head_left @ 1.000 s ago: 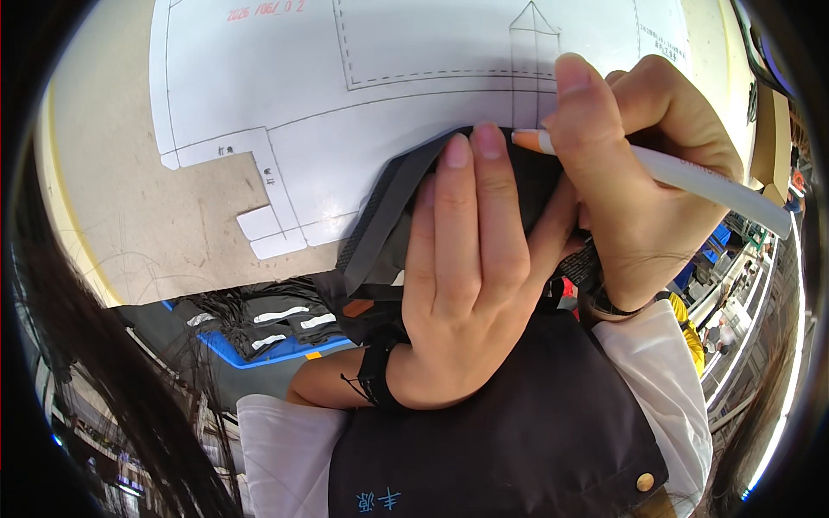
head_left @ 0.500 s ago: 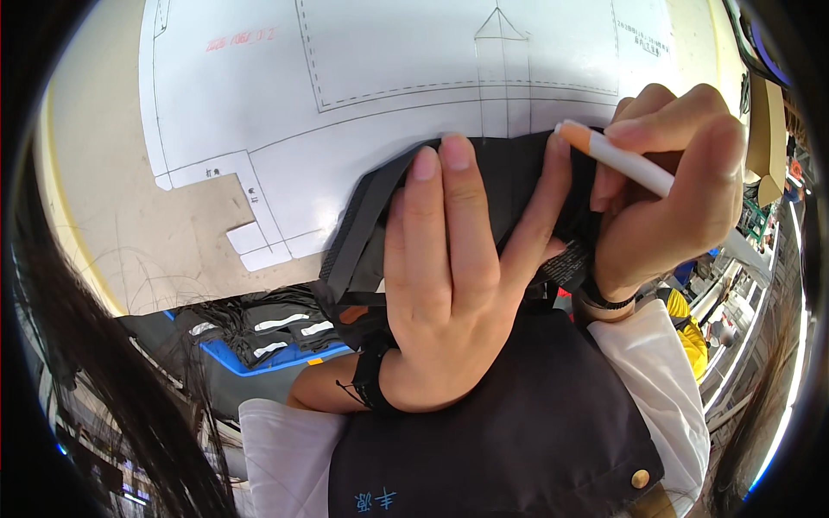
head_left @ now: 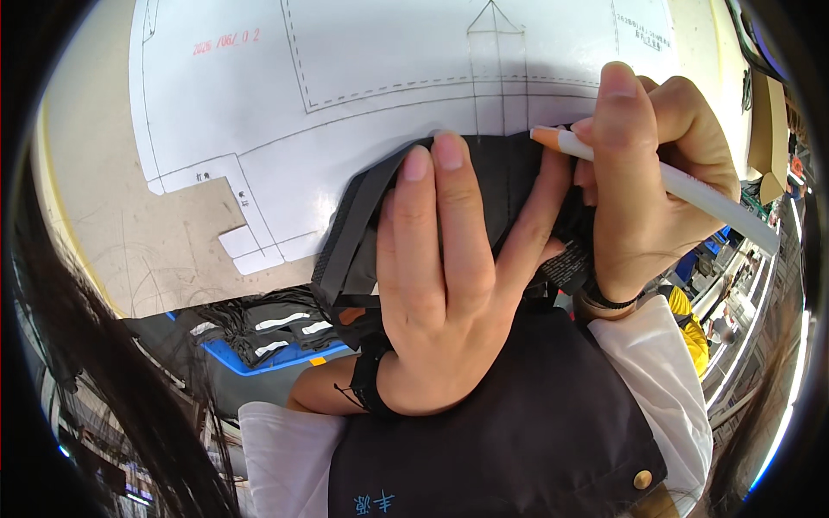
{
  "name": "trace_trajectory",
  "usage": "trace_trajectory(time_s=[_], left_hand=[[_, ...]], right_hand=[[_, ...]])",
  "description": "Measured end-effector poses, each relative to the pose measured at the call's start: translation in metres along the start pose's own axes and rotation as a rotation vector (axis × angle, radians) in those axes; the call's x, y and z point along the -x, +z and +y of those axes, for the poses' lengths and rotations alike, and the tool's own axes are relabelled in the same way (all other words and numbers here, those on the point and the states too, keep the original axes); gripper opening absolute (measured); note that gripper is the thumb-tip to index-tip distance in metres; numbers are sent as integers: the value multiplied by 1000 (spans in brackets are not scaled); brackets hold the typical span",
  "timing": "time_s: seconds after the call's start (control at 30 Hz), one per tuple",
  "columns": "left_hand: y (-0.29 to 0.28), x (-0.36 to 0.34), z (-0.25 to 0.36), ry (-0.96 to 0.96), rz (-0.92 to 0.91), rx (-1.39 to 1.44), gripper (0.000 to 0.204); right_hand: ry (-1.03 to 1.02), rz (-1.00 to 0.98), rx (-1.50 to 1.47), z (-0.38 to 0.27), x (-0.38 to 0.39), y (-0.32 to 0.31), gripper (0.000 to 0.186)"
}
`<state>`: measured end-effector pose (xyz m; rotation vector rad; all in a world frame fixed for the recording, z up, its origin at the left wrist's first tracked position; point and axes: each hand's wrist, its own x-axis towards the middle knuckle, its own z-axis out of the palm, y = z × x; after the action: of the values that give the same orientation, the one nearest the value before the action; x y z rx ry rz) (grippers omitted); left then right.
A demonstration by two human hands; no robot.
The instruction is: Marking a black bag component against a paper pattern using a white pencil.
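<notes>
A piece of black fabric (head_left: 509, 173), like a part of a garment, lies folded along the lower edge of a white paper pattern (head_left: 190, 104) with drawn lines. My left hand (head_left: 440, 285) rests flat on the fabric with its fingers stretched out, the index finger apart from the others. My right hand (head_left: 643, 173) is closed around a white pen (head_left: 712, 200) with an orange front end. The pen's tip touches or hovers at the upper edge of the fabric, close to my left index fingertip; which of the two, I cannot tell.
The pattern lies on a pale worktable (head_left: 104, 198), whose front edge runs before me. Below that edge, at left, a blue tray (head_left: 259, 367) holds black pieces with white strips. A cardboard box (head_left: 767, 129) stands at the far right, with yellow material (head_left: 691, 332) lower down.
The pen tip has moved a little left along the fabric's edge. My right hand has turned, showing more of the barrel. My left hand still lies on the fabric.
</notes>
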<state>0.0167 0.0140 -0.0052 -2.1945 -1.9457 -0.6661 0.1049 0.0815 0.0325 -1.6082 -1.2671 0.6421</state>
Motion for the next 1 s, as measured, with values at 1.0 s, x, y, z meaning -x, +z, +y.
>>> trace_trajectory(time_s=[1.0], left_hand=[[-8,-2,3,7,0,-25,41]], right_hand=[[12,97,-102,-4,-10,-4,33]])
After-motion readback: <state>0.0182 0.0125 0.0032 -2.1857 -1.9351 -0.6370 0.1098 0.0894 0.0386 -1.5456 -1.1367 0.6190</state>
